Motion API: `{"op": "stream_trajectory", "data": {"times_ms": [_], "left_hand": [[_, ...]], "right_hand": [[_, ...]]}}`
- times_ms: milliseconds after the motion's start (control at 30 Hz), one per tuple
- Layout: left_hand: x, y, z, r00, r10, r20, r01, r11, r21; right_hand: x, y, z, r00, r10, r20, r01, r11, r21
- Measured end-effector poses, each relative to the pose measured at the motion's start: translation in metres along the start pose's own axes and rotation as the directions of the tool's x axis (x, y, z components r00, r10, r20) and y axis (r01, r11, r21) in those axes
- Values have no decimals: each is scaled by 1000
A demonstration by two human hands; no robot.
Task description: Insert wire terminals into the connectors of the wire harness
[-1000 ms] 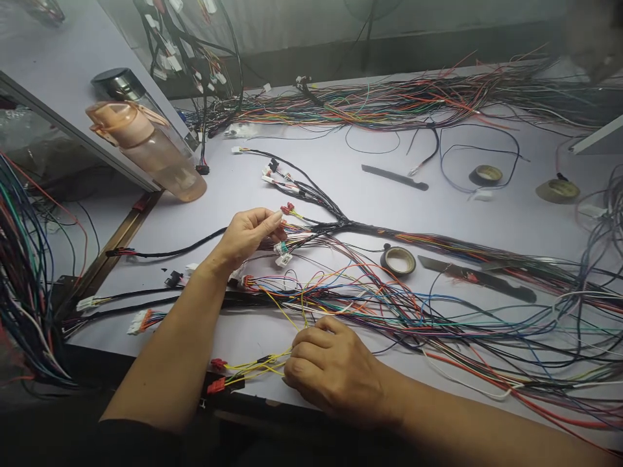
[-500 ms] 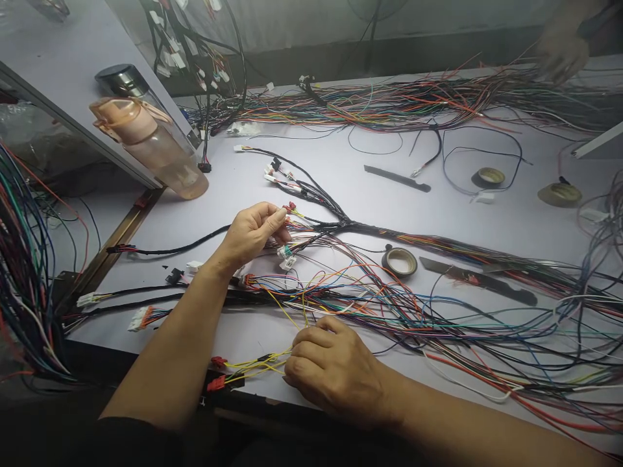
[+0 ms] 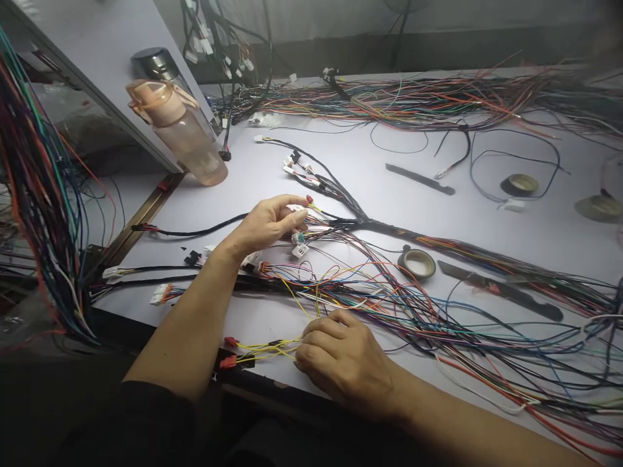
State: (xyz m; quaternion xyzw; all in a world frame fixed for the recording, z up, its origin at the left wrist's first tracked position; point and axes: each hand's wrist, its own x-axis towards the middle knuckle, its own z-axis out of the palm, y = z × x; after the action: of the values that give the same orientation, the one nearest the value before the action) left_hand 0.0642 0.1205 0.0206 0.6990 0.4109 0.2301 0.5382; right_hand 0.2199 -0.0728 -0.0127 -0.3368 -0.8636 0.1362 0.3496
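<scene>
My left hand is at the connector ends of a black-taped wire harness, its fingers around a white connector. A small red connector lies by its index fingertip, and a white and green connector sits just below the fingers. My right hand is closed on yellow wires near the table's front edge. Two red connectors end these wires, one of them at the edge. Loose coloured wires run between and past the hands.
Tape rolls and dark flat blades lie to the right. Bottles lean by a white panel at the left. A long wire bundle spans the back, and more wires hang at the far left.
The view has shifted, so the scene sits further right. My left hand's index finger has straightened out toward the red connector. My right hand keeps its grip on the yellow wires.
</scene>
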Motion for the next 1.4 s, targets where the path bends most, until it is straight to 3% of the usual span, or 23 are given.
{"op": "stream_trajectory", "data": {"times_ms": [133, 233, 367, 433, 533, 667, 767, 833, 1067, 1267, 1400], "left_hand": [[-8, 8, -8, 989, 21, 145, -37, 993, 111], [-18, 10, -7, 986, 53, 158, -98, 951, 294], [-34, 3, 14, 977, 214, 10, -189, 839, 510], [-41, 0, 30, 944, 315, -96, -198, 778, 597], [-48, -1, 53, 884, 439, -160, -221, 694, 685], [-52, -3, 68, 808, 547, -217, -296, 697, 653], [-50, -10, 70, 738, 614, -280, -414, 740, 530], [-49, -16, 69, 715, 622, -320, -470, 765, 440], [-49, -18, 63, 721, 568, -397, -455, 820, 347], [-46, -20, 60, 759, 470, -450, -391, 882, 262], [-48, -17, 60, 705, 604, -371, -481, 792, 376]], "right_hand": [[0, 0, 0, 1000, -7, -11, 7, 1000, 2], [-1, -1, 0, 1000, -13, -18, 14, 1000, 17], [-3, -3, 1, 1000, -21, -9, 22, 999, 40], [-4, -3, 1, 1000, -25, -5, 25, 999, 49], [-4, -4, 2, 1000, -31, -5, 31, 998, 49], [-4, -5, 3, 999, -44, -9, 44, 998, 52], [-5, -4, 3, 999, -39, 11, 38, 997, 60], [-6, -4, 4, 999, -37, 17, 36, 998, 58], [-2, -7, 5, 999, -37, -15, 38, 998, 54], [1, -1, 13, 996, -44, -84, 46, 999, 18], [0, 3, 20, 988, -69, -140, 69, 998, -1]]}}
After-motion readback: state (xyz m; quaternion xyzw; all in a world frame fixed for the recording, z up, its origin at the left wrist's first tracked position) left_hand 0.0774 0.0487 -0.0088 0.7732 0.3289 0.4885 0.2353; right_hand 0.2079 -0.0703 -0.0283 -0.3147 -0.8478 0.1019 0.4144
